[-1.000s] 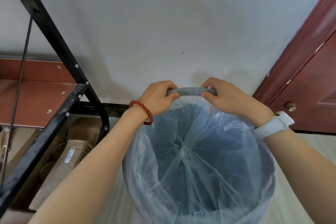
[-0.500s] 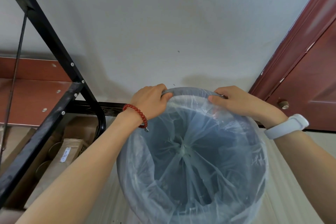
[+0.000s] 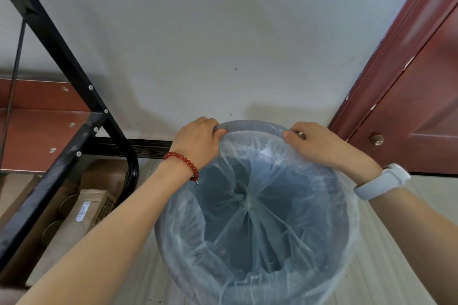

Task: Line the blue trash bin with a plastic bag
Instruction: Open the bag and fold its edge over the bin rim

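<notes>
A round blue trash bin (image 3: 252, 126) stands on the floor below me, close to the wall. A thin clear plastic bag (image 3: 250, 205) hangs inside it, gathered to a knot at the bottom centre, and its edge drapes over the rim on the near and right sides. My left hand (image 3: 198, 140), with a red bead bracelet on the wrist, grips the far rim at the left. My right hand (image 3: 319, 143), with a white watch on the wrist, pinches the bag's edge on the far rim at the right. Between the hands the rim looks bare.
A black metal rack (image 3: 74, 116) with a red-brown shelf stands at the left, with cardboard boxes (image 3: 86, 208) under it. A dark red door (image 3: 421, 106) and its frame are at the right. The white wall (image 3: 210, 32) is right behind the bin.
My hands have moved apart along the far rim, the left going left and the right going right, spreading the bag's edge. The view has shifted slightly.
</notes>
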The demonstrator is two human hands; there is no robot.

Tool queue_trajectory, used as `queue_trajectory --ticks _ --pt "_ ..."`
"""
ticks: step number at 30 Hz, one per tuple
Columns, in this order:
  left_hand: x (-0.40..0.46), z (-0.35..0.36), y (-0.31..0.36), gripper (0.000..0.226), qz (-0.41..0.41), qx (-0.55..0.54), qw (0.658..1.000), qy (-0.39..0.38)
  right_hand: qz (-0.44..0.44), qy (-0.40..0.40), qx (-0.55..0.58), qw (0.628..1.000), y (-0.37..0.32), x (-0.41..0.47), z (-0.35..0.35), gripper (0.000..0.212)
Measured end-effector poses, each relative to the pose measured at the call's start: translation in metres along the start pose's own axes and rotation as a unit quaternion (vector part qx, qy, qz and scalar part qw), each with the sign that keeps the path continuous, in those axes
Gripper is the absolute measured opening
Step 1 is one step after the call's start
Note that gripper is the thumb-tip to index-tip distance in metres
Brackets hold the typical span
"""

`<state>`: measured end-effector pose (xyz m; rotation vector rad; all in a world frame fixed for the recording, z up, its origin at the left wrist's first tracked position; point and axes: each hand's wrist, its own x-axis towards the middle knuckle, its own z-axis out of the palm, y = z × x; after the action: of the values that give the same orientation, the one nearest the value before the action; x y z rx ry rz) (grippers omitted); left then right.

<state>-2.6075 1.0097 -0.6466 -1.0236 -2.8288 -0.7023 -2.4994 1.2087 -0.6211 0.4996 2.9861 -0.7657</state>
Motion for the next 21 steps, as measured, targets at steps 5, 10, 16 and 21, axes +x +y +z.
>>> queue_trajectory --ticks 5,10,16,21 --pt "-0.001 0.01 -0.003 0.025 0.002 -0.022 1.0 -0.011 -0.047 0.073 -0.012 0.996 0.008 -0.007 0.012 0.04" --pt "-0.001 0.019 -0.002 0.022 -0.009 0.0 0.999 -0.047 -0.05 0.105 -0.081 0.99 0.015 -0.011 0.03 0.036" --pt "0.006 -0.016 -0.008 0.032 -0.081 0.053 0.962 -0.256 -0.087 0.06 -0.108 0.988 0.004 0.0 0.031 0.033" --pt "-0.007 -0.044 -0.012 0.05 -0.072 -0.051 0.935 -0.344 -0.151 -0.011 -0.027 0.988 -0.029 0.012 0.044 0.037"
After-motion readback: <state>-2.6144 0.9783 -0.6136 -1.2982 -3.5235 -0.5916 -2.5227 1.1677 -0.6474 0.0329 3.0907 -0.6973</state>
